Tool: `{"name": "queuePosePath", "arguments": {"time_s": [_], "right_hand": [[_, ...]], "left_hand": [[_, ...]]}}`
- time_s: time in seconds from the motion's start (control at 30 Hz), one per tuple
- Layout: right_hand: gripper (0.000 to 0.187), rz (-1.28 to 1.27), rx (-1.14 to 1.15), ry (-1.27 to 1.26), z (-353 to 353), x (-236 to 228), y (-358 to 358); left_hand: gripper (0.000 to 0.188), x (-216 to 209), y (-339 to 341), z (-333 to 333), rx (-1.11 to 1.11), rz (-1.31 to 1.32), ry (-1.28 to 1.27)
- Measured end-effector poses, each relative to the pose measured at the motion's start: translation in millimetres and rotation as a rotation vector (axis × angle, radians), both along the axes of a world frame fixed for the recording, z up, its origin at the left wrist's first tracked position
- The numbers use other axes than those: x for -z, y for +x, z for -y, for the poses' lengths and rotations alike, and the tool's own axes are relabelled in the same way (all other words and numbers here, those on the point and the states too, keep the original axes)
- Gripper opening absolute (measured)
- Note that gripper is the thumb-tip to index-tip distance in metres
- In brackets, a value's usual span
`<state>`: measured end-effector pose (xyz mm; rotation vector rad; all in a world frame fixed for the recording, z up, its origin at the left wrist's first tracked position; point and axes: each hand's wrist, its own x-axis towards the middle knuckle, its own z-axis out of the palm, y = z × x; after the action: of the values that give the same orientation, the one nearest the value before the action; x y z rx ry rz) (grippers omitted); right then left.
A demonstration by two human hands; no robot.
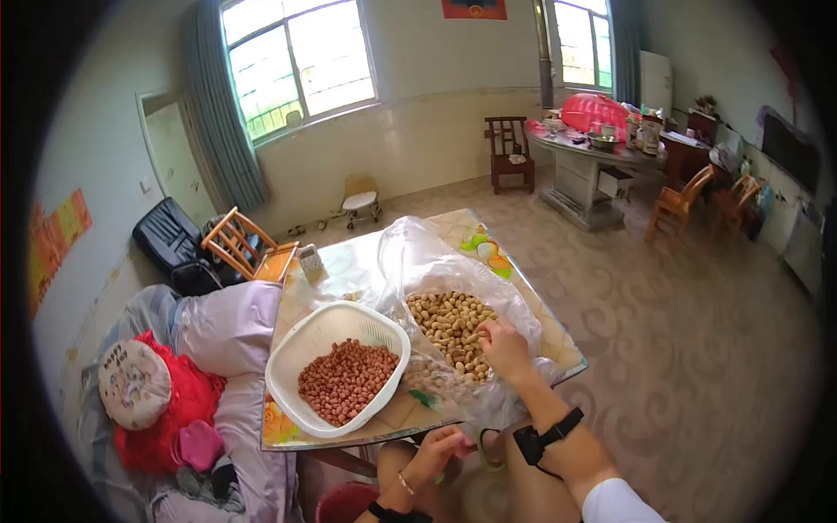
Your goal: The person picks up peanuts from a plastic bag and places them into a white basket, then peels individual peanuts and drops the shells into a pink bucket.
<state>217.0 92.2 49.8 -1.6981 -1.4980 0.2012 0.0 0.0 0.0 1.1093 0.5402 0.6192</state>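
A clear plastic bag (405,253) lies spread on the table, with unshelled peanuts (453,327) heaped in its opening. My right hand (506,347) reaches over the bag's right side, fingertips pinched together against the peanuts; whether one is between them is too small to tell. Left of the bag, a white plastic basket (283,349) holds shelled reddish peanut kernels (349,383). My left hand (440,446) is at the table's near edge, above my lap, with its fingers curled closed. What it holds, if anything, is hidden.
The patterned table (567,353) ends just right of the bag. A red bucket (344,504) stands below its near edge. To the left is a padded seat with a red cloth (196,392) and a round cushion (135,383). A wooden chair (248,248) stands behind.
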Motion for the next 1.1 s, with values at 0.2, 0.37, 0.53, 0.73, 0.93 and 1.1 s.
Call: {"name": "queuePosePath", "arguments": {"time_s": [0.2, 0.37, 0.53, 0.73, 0.93, 1.1], "right_hand": [[0.015, 0.251, -0.008, 0.032, 5, 3, -8], [0.009, -0.005, -0.082, 0.168, 26, -36, -29], [0.010, -0.414, -0.396, 0.142, 88, -108, -89], [0.015, -0.446, -1.218, -0.096, 146, -119, -220], [0.019, -0.464, -1.393, -0.455, 153, -2, -338], [0.020, -0.875, -1.399, -0.935, 155, 87, -370]], "left_hand": [[0.022, 12, -9, 15, -0.171, 0.216, -0.246], [0.022, -11, -11, 23, -0.142, 0.051, -0.158], [0.023, -58, -54, 59, -0.248, -0.179, -0.022], [0.028, -73, -143, 109, -0.656, -0.051, -0.085], [0.030, -17, -235, 161, -1.233, 0.158, -0.272], [0.023, 32, -249, 177, -1.275, -0.320, -0.279]]}}
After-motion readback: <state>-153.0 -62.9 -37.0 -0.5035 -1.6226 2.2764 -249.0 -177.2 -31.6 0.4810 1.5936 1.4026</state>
